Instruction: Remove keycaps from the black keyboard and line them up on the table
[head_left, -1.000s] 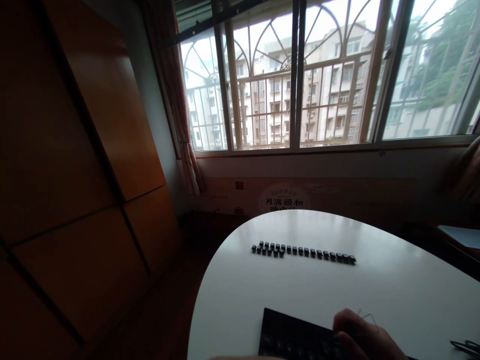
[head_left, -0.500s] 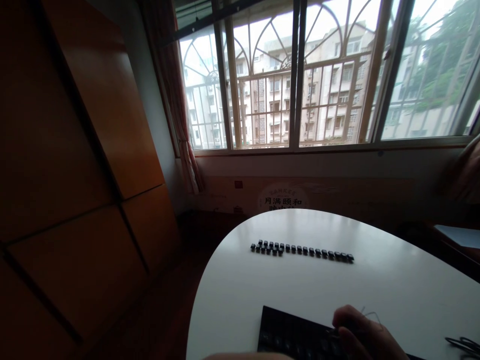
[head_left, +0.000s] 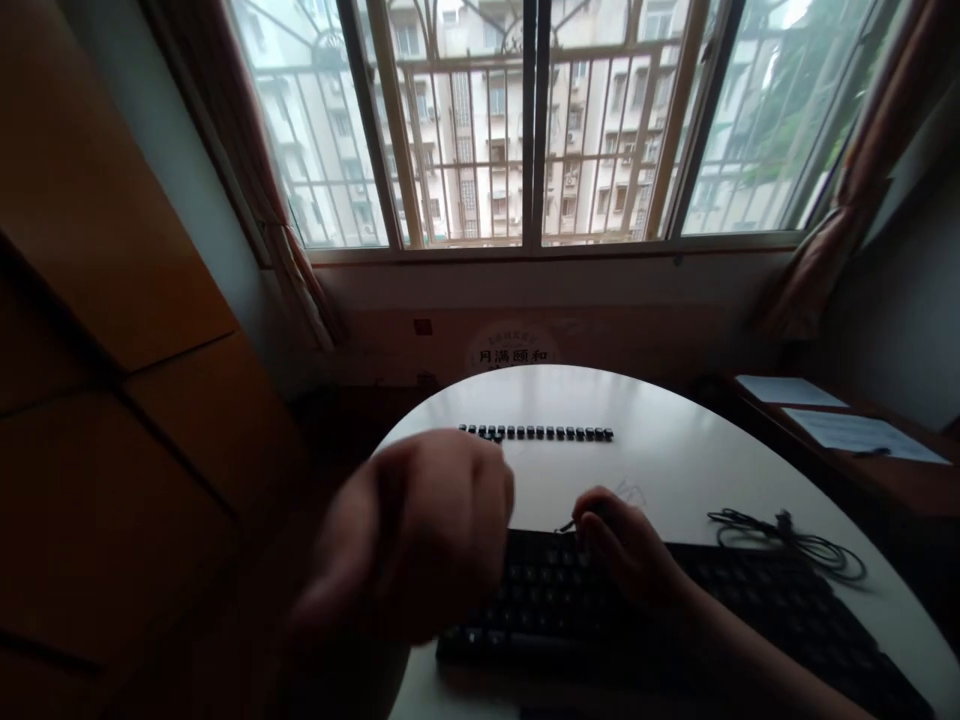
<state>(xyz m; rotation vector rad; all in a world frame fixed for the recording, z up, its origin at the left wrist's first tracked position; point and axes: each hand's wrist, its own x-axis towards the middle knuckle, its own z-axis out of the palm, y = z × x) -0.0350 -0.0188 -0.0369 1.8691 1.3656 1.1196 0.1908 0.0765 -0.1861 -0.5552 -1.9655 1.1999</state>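
My right hand (head_left: 611, 530) is closed round a wire keycap puller (head_left: 631, 492), whose thin loops stick out past the fingers. The puller's other end points at the top row of a black keyboard (head_left: 551, 645). In the foreground my left hand (head_left: 439, 530) is raised with its fingers curled in, blurred by motion. It covers the keyboard's left end, and whatever may be in its grasp is hidden. Beyond the keyboard a row of loose black keycaps (head_left: 559, 433) lies on the white table (head_left: 675, 480); the left hand hides part of its left end.
A coiled black cable (head_left: 795, 540) rests behind the keyboard's right part. Papers (head_left: 862, 433) lie on a brown surface at the right. A wooden cabinet (head_left: 150, 270) stands at the left, and a barred window (head_left: 532, 130) is ahead.
The view has tilted down and shifted right, showing more of the keyboard and the cable. My left hand has risen from the bottom edge into view. My right hand stays over the keyboard with the puller.
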